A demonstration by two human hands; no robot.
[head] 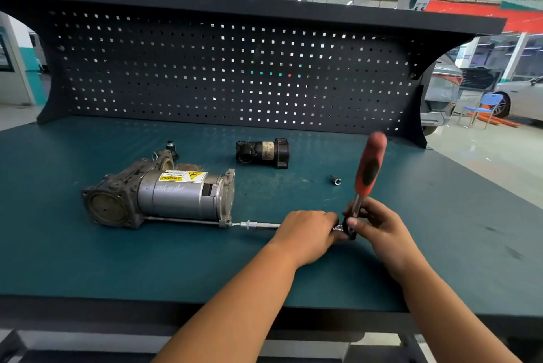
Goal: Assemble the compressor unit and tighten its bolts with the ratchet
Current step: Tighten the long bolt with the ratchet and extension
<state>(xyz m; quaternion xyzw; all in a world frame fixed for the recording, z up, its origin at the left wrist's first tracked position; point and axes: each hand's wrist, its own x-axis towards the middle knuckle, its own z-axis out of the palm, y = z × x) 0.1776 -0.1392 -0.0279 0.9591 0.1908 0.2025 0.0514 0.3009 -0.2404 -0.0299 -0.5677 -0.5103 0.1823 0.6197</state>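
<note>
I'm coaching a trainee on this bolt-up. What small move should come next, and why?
Probably swing the ratchet handle to drive the extension bar: its tip sits at the compressor flange, the left hand holds the bar, and the right hand grips near the ratchet's head.

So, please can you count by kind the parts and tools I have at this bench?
Compressor unit: 1
Black cylindrical part: 1
Small dark part behind the compressor: 1
Loose socket: 1
Ratchet: 1
Extension bar: 1
Total: 6
</note>
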